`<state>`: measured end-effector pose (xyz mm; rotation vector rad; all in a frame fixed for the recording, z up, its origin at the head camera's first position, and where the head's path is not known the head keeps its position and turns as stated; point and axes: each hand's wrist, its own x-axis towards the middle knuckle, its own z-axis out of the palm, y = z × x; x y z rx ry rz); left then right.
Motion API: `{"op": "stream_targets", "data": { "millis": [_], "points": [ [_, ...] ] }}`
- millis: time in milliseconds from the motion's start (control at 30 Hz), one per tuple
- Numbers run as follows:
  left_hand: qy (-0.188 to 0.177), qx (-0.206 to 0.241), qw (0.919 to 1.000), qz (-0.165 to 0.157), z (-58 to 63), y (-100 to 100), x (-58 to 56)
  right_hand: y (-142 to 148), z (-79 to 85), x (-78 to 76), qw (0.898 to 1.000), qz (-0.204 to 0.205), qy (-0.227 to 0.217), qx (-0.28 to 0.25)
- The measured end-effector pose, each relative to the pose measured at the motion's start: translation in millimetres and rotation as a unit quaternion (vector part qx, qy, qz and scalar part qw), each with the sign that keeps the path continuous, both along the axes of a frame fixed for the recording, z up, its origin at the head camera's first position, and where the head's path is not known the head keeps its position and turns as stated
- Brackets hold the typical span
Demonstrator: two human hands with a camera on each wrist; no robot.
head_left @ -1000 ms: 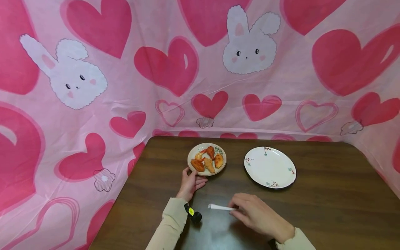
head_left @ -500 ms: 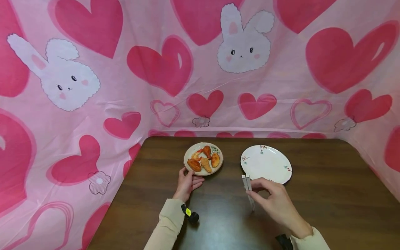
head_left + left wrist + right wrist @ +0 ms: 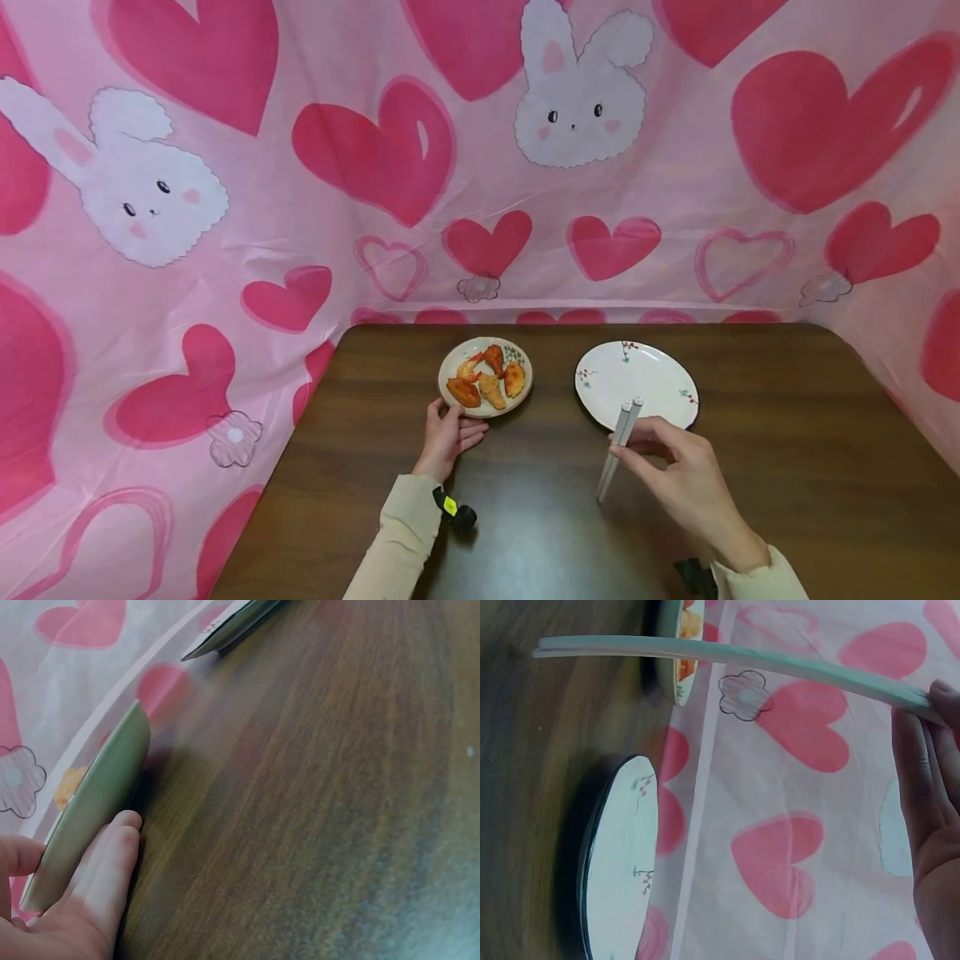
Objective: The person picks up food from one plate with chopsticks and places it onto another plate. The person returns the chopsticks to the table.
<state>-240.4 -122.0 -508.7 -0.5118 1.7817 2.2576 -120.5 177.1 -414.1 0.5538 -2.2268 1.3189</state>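
Observation:
My left hand [image 3: 446,442] grips the near left rim of a small round plate [image 3: 452,361], thumb over the edge and fingers beneath it. The plate's outside is pale green [image 3: 105,795] in the left wrist view. It carries several fried-looking food pieces [image 3: 491,390], a drumstick and a shrimp among them. Near their upper ends, my right hand [image 3: 690,483] pinches a pair of pale chopsticks [image 3: 610,471] together. They slant down and left above the table, in front of a larger white oval plate [image 3: 615,383] that bears nothing. The right wrist view shows the chopsticks [image 3: 735,654] lying side by side.
Both plates are toward the back of a dark brown wooden table [image 3: 787,433]. A pink cloth [image 3: 480,183] with hearts and rabbits hangs behind the table and along its left side. Small black cameras [image 3: 457,512] are strapped to the wrists.
My right hand has swung the chopsticks from lying nearly level to standing steeply, and moved right toward the oval plate. My left hand keeps its hold on the food plate.

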Motion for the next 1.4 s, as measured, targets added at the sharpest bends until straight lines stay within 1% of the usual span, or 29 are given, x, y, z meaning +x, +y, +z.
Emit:
{"op": "stream_targets", "data": {
  "millis": [100,233,300,400,567,633,767,833,967,1067,1167,1300,1400],
  "points": [
    [-0.001,0.002,1.0000,0.004,2.4,-1,0.0,-2,-1.6,-1.3,1.000,-0.006,0.005,-0.008],
    [-0.001,0.004,1.0000,0.006,2.8,0,-1.2,-3,-6.6,-5.0,0.999,-0.017,0.041,-0.012],
    [-0.004,0.004,0.9999,0.009,2.4,0,-1.6,-1,-7.4,-6.3,0.998,-0.025,0.052,0.000],
    [-0.005,0.005,0.9999,0.010,1.2,1,-1.9,-1,-7.4,-6.9,0.998,-0.024,0.060,0.018],
    [-0.003,0.002,0.9998,0.018,0.8,-1,-3.3,-2,-8.0,-9.9,0.997,-0.007,0.069,0.042],
    [-0.004,0.000,0.9998,0.022,0.6,0,-3.7,-2,-8.4,-10.9,0.996,-0.008,0.075,0.054],
    [-0.001,-0.005,0.9997,0.024,-0.8,2,-4.3,-1,-8.0,-11.6,0.992,-0.023,0.093,0.080],
    [0.001,-0.007,0.9997,0.022,-1.9,3,-4.3,-1,-7.2,-11.4,0.991,-0.033,0.092,0.088],
    [0.005,-0.008,0.9997,0.021,-2.2,5,-3.6,0,-2.2,-9.7,0.990,-0.056,0.075,0.108],
    [0.008,-0.008,0.9998,0.014,-0.8,5,-2.6,1,4.0,-7.5,0.988,-0.066,0.052,0.131],
    [0.010,-0.005,0.9999,0.006,0.3,4,-2.4,0,10.8,-6.0,0.987,-0.065,0.019,0.147],
    [0.005,0.002,1.0000,-0.003,0.4,1,-3.4,-3,18.5,-6.8,0.984,-0.063,-0.023,0.164],
    [0.000,0.004,1.0000,-0.007,-0.4,0,-3.9,-6,22.0,-9.0,0.983,-0.058,-0.030,0.174]
  ]
}}
